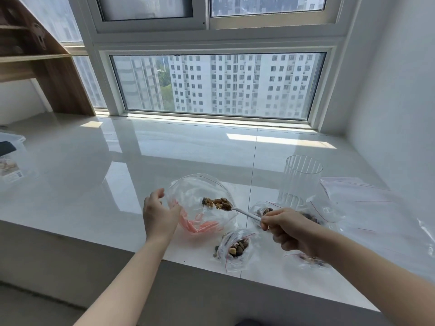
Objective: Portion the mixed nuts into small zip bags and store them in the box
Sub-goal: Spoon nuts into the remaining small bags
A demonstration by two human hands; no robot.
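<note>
White plastic is what your right hand (286,228) curls around: the handle of a spoon (237,210), whose bowl is heaped with mixed nuts (216,203) and sits at the mouth of a large clear zip bag (200,203). Your left hand (160,211) has its fingers loosely spread, the palm against the bag's left side; whether the thumb pinches the plastic you cannot tell, since the hand covers that edge. Something pink lies in the bag's bottom, too blurred to name.

Nearer you, a small zip bag with nuts (236,249) lies close to the front edge of the glossy white table (94,184). A second small bag (261,211) sits just behind your right hand and is partly hidden by it, and a third (310,261) is mostly covered by your right forearm. A ribbed clear cup (300,182) stands upright behind them, with flat empty zip bags (367,198) spread to its right, their outlines hard to separate. At the far left, a clear storage box (11,158) is cut off by the frame edge.
</note>
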